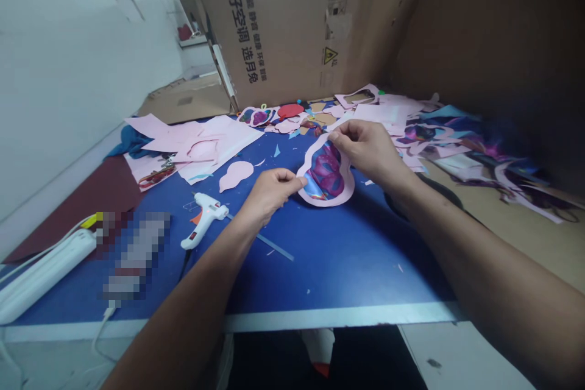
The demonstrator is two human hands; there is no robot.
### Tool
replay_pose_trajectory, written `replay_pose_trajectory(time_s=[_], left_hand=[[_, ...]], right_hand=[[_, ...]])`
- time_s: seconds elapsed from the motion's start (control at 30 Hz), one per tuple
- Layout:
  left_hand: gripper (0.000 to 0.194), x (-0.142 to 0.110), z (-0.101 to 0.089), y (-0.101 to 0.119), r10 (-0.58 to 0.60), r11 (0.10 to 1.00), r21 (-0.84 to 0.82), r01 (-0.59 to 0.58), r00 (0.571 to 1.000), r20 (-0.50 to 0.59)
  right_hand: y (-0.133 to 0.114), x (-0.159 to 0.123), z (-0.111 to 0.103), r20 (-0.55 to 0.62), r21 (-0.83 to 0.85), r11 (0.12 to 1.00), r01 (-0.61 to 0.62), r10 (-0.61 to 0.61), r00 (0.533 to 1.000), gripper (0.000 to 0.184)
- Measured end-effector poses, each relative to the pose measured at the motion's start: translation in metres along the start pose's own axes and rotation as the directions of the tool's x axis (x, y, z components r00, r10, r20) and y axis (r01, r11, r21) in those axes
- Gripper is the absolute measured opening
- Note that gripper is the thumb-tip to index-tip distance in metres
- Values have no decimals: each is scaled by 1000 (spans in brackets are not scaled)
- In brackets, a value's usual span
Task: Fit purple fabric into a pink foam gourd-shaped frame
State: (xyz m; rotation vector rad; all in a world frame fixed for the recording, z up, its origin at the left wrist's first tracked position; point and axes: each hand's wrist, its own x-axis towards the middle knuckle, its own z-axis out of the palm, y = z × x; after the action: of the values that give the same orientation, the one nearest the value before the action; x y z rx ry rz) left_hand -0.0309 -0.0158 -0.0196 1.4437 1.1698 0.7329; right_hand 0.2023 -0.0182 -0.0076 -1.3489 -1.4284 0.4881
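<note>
Between my two hands, raised over the blue tabletop, is a gourd-shaped cutout with a pale pink border and a shiny purple and blue centre. My left hand pinches its lower left edge between thumb and fingers. At its upper edge, my right hand pinches the border the same way. Left of my left hand lies a white hot glue gun, with a clear glue stick extending behind it, partly hidden by my forearm. A smaller pink gourd-shaped piece rests flat beyond the glue gun.
Pink sheets and scissors lie at the back left. Pink and purple scraps crowd the back right. A large cardboard box walls off the back. A white power strip sits at the left on the blue table.
</note>
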Motion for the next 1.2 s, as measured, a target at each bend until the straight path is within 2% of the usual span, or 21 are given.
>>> replay_pose_trajectory(time_s=[0.13,0.2,0.27,0.37,0.43,0.63,0.8,0.97,1.2], left_hand=[[25,1,0,-1,4,999,48,-4,1000,-12],[22,3,0,-2,26,1000,-16,-27,999,-46],[31,4,0,-3,48,991,-122,-54,997,-53],[49,5,1,-6,33,962,-271,-21,999,41],[49,5,1,-7,12,952,-307,22,994,108],[16,4,1,-8,-74,972,-207,109,983,169],[20,2,3,-6,-109,969,-201,146,976,186],[17,3,4,-7,-104,967,-213,141,979,177],[25,3,6,-9,-94,965,-222,140,974,209]], right_hand=[[-1,0,0,15,36,999,-9,8,1000,27],[-3,-1,0,27,51,999,-19,17,999,28],[-5,-1,1,38,68,997,-26,24,999,29],[-9,-3,2,47,89,996,-29,25,999,30],[-12,-4,2,56,92,995,-30,25,998,30],[-16,-5,2,69,74,997,-17,12,998,29],[-16,-5,2,72,87,996,-11,5,997,27],[-15,-5,3,83,106,994,-11,2,997,27],[-15,-6,2,66,107,994,-19,12,998,30]])
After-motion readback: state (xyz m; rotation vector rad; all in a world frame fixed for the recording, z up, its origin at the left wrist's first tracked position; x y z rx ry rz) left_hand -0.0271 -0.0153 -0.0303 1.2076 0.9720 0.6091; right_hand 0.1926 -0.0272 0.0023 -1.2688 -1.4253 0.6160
